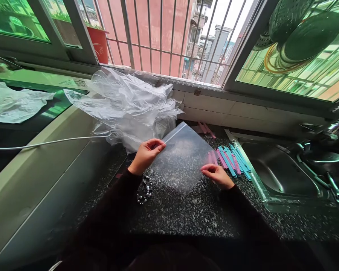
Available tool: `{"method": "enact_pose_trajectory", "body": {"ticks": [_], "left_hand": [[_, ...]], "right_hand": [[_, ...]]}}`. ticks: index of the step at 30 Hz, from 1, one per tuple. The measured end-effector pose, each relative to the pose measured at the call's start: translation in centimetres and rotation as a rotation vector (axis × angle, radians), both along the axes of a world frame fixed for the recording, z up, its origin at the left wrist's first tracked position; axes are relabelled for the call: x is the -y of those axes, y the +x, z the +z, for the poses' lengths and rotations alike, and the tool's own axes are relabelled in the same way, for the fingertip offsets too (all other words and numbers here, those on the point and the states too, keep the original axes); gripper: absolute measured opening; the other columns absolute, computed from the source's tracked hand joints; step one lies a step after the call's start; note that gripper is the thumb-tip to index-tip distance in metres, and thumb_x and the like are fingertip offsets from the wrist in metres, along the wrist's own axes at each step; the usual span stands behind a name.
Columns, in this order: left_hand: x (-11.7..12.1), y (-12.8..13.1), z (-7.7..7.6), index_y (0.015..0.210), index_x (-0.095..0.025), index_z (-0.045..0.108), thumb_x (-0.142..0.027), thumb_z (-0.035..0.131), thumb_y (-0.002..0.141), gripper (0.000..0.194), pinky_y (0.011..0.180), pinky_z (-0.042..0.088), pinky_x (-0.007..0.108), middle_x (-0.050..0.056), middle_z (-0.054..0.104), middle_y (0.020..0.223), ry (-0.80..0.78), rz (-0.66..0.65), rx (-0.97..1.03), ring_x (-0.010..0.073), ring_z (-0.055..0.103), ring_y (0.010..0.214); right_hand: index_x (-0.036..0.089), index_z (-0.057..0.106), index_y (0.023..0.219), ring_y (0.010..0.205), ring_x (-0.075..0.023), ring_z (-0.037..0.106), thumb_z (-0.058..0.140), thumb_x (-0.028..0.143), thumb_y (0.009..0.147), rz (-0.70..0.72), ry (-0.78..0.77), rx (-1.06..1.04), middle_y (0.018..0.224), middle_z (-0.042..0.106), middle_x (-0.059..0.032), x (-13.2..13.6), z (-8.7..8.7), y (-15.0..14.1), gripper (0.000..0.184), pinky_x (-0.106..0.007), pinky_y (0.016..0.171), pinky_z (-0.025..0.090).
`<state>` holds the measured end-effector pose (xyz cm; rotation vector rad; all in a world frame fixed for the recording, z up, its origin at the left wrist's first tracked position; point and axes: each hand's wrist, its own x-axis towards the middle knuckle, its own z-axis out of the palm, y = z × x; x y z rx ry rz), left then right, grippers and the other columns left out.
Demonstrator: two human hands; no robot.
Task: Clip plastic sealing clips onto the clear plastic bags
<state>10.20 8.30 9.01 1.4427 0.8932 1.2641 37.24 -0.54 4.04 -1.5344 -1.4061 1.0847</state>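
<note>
A clear zip-lock bag [183, 158] is stretched flat between my two hands above the speckled counter, its seal strip along the upper left edge. My left hand [147, 153] pinches that edge near the seal. On the opposite side, my right hand [217, 175] pinches the lower right edge. Through the thin plastic the counter shows faintly. Right of the bag lies a pile of pink and blue flat plastic strips [233, 160], partly behind the bag's corner. A beaded bracelet [145, 190] rests on the counter below my left hand.
A heap of crumpled clear plastic bags [135, 101] stands behind my left hand. A phone-like dark screen [127, 162] lies partly under my left wrist. The steel sink [277, 169] is at the right. More pink strips [206, 129] lie by the wall. A white cable [51, 142] crosses at left.
</note>
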Motion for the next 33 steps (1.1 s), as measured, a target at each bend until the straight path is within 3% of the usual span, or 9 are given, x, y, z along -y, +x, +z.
{"method": "enact_pose_trajectory", "body": {"ticks": [6, 11, 16, 21, 27, 33], "left_hand": [[-0.1, -0.8, 0.0, 0.068, -0.014, 0.065, -0.034, 0.068, 0.062, 0.021, 0.061, 0.043, 0.024, 0.002, 0.064, 0.067, -0.034, -0.043, -0.092, 0.0119, 0.054, 0.063], [0.2, -1.6, -0.7, 0.067, -0.013, 0.064, -0.03, 0.067, 0.06, 0.019, 0.046, 0.037, 0.022, -0.001, 0.059, 0.054, -0.131, -0.104, -0.154, 0.0084, 0.046, 0.046], [0.9, -1.7, -1.6, 0.067, -0.013, 0.061, -0.028, 0.066, 0.061, 0.017, 0.041, 0.035, 0.021, -0.004, 0.052, 0.049, -0.239, -0.124, -0.113, 0.0066, 0.045, 0.04], [1.2, -1.7, -2.2, 0.081, -0.014, 0.058, -0.028, 0.063, 0.063, 0.023, 0.041, 0.034, 0.02, -0.006, 0.05, 0.05, -0.225, -0.18, -0.029, 0.006, 0.043, 0.04], [1.3, -1.6, -2.3, 0.062, -0.015, 0.055, -0.021, 0.055, 0.059, 0.006, 0.047, 0.033, 0.02, -0.003, 0.052, 0.055, -0.186, -0.08, -0.064, 0.0068, 0.042, 0.048], [1.0, -1.8, -2.4, 0.059, -0.016, 0.052, -0.018, 0.045, 0.056, 0.008, 0.054, 0.034, 0.022, -0.003, 0.05, 0.059, -0.174, -0.032, -0.11, 0.0088, 0.042, 0.054]], "right_hand": [[0.018, 0.053, 0.065, 0.054, -0.0105, 0.045, 0.064, 0.054, 0.064, -0.122, 0.204, 0.031, 0.06, 0.051, 0.0017, 0.3, 1.2, 0.3, 0.037, -0.026, 0.053, 0.042], [0.019, 0.054, 0.07, 0.054, -0.0118, 0.047, 0.06, 0.054, 0.069, -0.151, 0.302, 0.104, 0.063, 0.053, -0.0007, 0.2, 1.5, 0.9, 0.035, -0.025, 0.049, 0.041], [0.02, 0.056, 0.074, 0.059, -0.0136, 0.05, 0.061, 0.05, 0.07, -0.182, 0.329, 0.109, 0.067, 0.055, -0.0016, 0.2, 0.6, 1.0, 0.031, -0.027, 0.052, 0.043], [0.022, 0.052, 0.069, 0.055, -0.0121, 0.046, 0.063, 0.048, 0.067, -0.217, 0.413, 0.0, 0.067, 0.054, -0.0002, 0.0, -1.2, 1.5, 0.028, -0.025, 0.049, 0.039], [0.02, 0.055, 0.063, 0.064, -0.0155, 0.049, 0.061, 0.042, 0.07, -0.095, 0.445, -0.103, 0.072, 0.052, -0.0036, 0.2, -1.2, 1.5, 0.024, -0.029, 0.054, 0.039], [0.02, 0.058, 0.064, 0.066, -0.017, 0.05, 0.061, 0.042, 0.071, 0.053, 0.34, -0.086, 0.072, 0.054, -0.0044, 0.9, -0.1, 1.7, 0.023, -0.032, 0.06, 0.041]]}}
